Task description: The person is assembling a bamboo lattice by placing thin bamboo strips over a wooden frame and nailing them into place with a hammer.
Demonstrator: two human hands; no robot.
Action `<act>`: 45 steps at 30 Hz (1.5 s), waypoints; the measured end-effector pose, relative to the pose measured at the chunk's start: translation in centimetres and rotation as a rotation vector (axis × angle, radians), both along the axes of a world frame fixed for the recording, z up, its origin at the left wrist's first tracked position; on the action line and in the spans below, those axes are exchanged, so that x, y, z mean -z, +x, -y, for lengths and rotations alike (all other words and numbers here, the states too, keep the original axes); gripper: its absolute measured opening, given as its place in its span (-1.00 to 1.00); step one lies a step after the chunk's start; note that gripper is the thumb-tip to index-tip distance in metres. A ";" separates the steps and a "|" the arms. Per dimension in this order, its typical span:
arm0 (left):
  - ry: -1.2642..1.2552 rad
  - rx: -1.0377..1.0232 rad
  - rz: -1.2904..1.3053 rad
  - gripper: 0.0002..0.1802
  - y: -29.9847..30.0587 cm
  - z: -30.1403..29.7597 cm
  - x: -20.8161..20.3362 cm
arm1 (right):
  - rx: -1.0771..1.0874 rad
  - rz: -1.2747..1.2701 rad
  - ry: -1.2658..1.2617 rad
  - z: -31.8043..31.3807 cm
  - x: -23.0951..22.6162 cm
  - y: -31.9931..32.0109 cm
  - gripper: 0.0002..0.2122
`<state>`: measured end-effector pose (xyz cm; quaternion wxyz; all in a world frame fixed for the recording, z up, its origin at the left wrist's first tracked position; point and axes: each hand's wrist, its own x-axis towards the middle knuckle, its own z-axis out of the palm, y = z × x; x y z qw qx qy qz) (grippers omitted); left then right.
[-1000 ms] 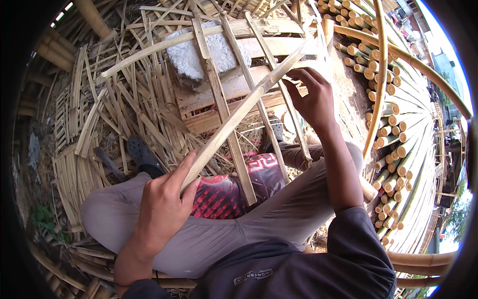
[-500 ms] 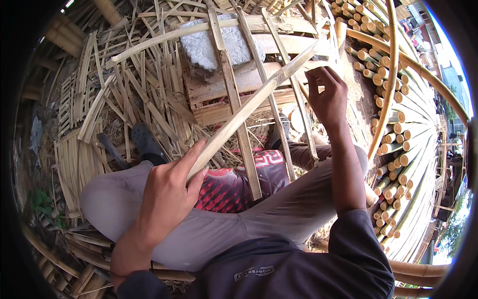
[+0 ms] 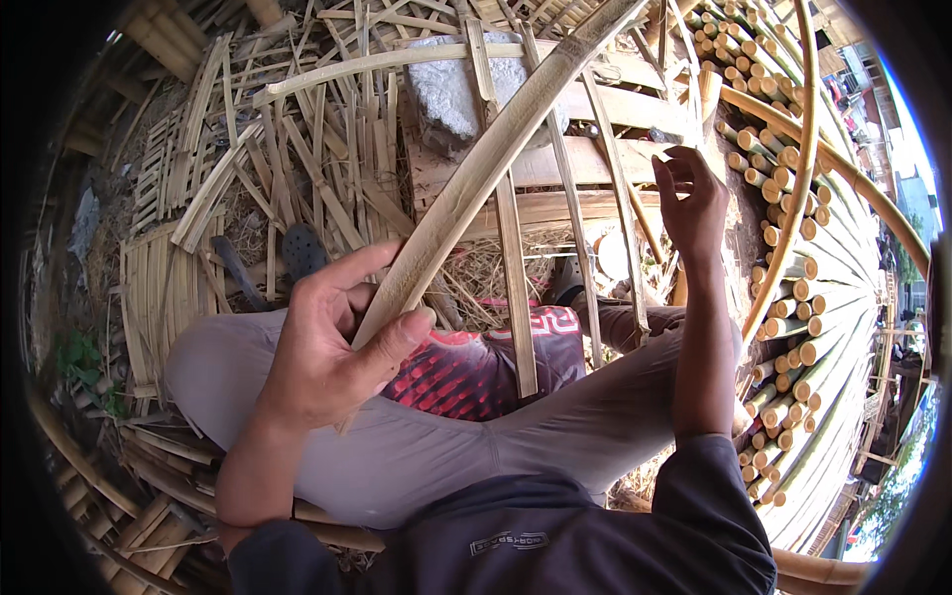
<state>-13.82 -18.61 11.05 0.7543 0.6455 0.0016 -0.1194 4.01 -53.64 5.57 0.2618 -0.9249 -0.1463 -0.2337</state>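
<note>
My left hand (image 3: 332, 342) grips a long split bamboo strip (image 3: 476, 188) near its lower end, thumb on one side and fingers on the other. The strip slants up and away to the right, its far end beyond the top of the view. To the right, my right hand (image 3: 694, 198) is raised with bent fingers apart from the thumb; nothing shows in it. Several narrower bamboo strips (image 3: 511, 263) lean between my lap and a wooden slatted platform (image 3: 446, 178). A red and dark printed cloth (image 3: 456, 377) lies by my crossed legs.
A grey stone block (image 3: 441, 99) rests on the platform, with a curved bamboo strip (image 3: 337, 69) across it. Loose split strips (image 3: 327, 149) litter the ground at left. Stacked bamboo poles (image 3: 803, 297) fill the right side, behind a bent pole (image 3: 793, 198).
My left hand's bamboo strip has swung more upright and come closer, its far end leaving the view. The right hand stays raised, its fingers still bent. The whole view has shifted slightly.
</note>
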 end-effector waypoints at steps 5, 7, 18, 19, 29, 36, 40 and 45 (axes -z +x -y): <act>-0.440 -0.114 0.110 -0.46 -0.1 -3.5 -0.5 | -0.047 0.028 -0.045 0.3 0.3 0.1 -0.85; -0.593 -0.257 0.058 -0.46 -0.5 -4.6 -1.4 | -0.037 -0.004 -0.061 -0.4 0.0 -0.4 -0.85; -0.665 -0.439 -0.190 -0.65 -1.4 -6.6 -1.6 | -0.181 -0.121 0.032 -2.4 0.4 -1.0 -0.86; -0.673 -0.429 -0.215 -0.65 -1.3 -6.5 -1.6 | -0.213 -0.143 0.053 -3.1 0.5 -1.1 -0.85; -0.281 -0.487 -0.079 -0.66 -1.4 -4.7 -2.5 | -0.618 -0.230 0.052 -16.1 -4.5 -4.2 -0.85; 0.440 -0.529 0.503 -0.51 -1.5 -4.0 0.0 | -0.802 -0.675 0.594 -22.6 -7.8 -4.8 -0.65; 0.510 -0.470 0.496 -0.48 -1.5 -3.2 -0.2 | -0.889 -0.721 0.818 -23.6 -7.6 -5.0 -0.71; 0.644 -0.448 0.467 -0.46 -1.9 -3.1 -0.2 | -0.801 -0.780 1.016 -24.7 -7.5 -5.2 -0.85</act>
